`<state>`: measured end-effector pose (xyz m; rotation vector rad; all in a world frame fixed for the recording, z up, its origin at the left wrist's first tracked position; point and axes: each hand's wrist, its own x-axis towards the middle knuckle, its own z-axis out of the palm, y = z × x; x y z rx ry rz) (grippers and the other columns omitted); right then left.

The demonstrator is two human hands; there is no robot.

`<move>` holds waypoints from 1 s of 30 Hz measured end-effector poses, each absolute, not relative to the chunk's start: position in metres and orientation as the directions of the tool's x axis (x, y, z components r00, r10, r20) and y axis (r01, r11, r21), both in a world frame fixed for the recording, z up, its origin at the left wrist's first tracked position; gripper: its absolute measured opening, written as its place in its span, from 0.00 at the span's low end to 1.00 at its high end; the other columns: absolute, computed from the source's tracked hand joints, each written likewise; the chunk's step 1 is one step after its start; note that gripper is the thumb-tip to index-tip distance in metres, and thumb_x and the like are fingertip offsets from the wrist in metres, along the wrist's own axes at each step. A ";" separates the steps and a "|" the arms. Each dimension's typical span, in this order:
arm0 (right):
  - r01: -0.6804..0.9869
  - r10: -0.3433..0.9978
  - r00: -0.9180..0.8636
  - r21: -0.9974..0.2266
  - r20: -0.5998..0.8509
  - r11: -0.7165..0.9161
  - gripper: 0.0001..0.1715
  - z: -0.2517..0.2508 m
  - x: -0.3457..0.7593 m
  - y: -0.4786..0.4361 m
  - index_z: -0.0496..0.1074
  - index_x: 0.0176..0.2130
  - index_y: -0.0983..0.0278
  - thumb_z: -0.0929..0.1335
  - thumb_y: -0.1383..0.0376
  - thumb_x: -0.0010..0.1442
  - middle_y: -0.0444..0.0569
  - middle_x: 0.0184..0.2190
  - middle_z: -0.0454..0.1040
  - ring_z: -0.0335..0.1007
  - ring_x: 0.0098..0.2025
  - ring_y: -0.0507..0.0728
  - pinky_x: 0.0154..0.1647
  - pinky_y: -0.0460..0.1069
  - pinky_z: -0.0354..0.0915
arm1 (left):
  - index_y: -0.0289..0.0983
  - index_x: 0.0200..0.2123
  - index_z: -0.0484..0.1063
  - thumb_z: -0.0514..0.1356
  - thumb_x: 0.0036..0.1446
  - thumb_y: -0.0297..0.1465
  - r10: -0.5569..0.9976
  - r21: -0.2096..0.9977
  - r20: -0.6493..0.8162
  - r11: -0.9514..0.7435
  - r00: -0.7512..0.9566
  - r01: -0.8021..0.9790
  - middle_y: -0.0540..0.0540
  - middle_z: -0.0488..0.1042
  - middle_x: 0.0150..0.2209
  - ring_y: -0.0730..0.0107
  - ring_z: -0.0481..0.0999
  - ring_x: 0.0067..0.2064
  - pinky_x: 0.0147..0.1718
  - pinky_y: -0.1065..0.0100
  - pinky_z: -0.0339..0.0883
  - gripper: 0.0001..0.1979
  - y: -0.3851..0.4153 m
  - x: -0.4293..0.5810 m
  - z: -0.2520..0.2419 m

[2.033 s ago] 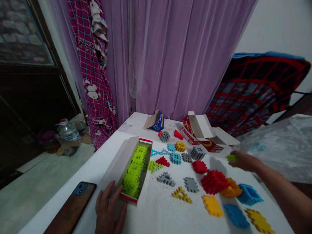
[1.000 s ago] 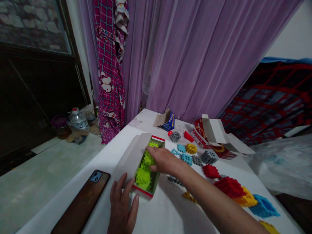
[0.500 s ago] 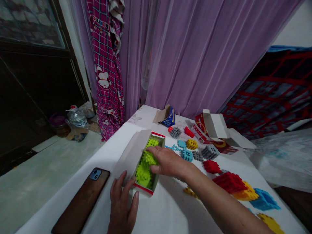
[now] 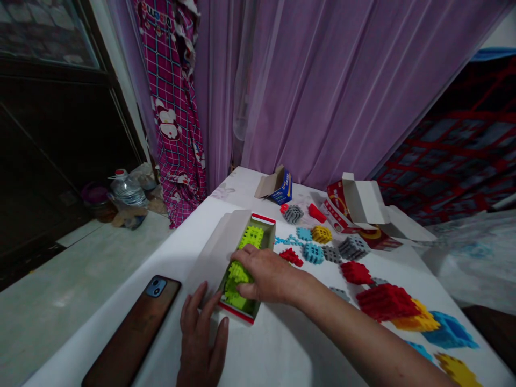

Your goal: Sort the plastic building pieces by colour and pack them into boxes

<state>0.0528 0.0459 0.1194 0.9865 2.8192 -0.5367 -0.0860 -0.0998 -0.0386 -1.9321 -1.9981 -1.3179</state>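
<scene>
An open cardboard box (image 4: 264, 219) with red edges lies on the white table, its pale lid flap (image 4: 215, 242) folded out to the left. Inside are several lime-green interlocking plastic blocks (image 4: 252, 236). My right hand (image 4: 262, 271) reaches into the box, fingers and thumb curled around a green block (image 4: 238, 273) lying among the others. My left hand (image 4: 203, 336) rests beside the near left corner, fingers spread, the fingertips at the box's edge and flap.
A phone (image 4: 133, 328) lies left, near the table edge. To the right are red blocks (image 4: 387, 301), a yellow block (image 4: 321, 234), light-blue blocks (image 4: 313, 253) and grey blocks (image 4: 353, 247). An open blue box (image 4: 285, 185) and a red-and-white box (image 4: 338, 209) stand at the back.
My right hand has shifted slightly toward me and left within the box, its fingers lower over the green blocks. My left hand stays nearly where it was. The view has tilted slightly.
</scene>
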 end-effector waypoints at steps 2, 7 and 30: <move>0.609 0.568 -0.793 -0.262 -0.222 0.748 0.32 0.119 0.052 0.045 0.68 0.56 0.62 0.72 0.57 0.54 0.56 0.50 0.72 0.75 0.45 0.63 0.43 0.53 0.67 | 0.45 0.62 0.60 0.55 0.62 0.29 0.779 0.524 0.585 -0.151 -0.226 0.838 0.41 0.57 0.67 0.56 0.57 0.68 0.63 0.50 0.58 0.25 -0.099 -0.084 -0.038; 0.590 0.546 -0.806 -0.233 -0.230 0.773 0.35 0.113 0.042 0.036 0.68 0.56 0.64 0.74 0.55 0.52 0.57 0.50 0.73 0.75 0.44 0.63 0.41 0.52 0.68 | 0.45 0.62 0.60 0.55 0.62 0.29 0.778 0.521 0.586 -0.145 -0.229 0.841 0.41 0.57 0.67 0.55 0.58 0.68 0.63 0.49 0.58 0.25 -0.099 -0.085 -0.041; 0.644 0.628 -0.759 -0.344 -0.171 0.684 0.22 0.117 0.060 0.043 0.72 0.54 0.62 0.69 0.68 0.59 0.54 0.51 0.75 0.72 0.52 0.60 0.53 0.52 0.64 | 0.42 0.57 0.63 0.55 0.62 0.27 0.736 0.514 0.631 -0.162 -0.244 0.842 0.39 0.60 0.64 0.58 0.60 0.66 0.62 0.50 0.59 0.20 -0.096 -0.080 -0.031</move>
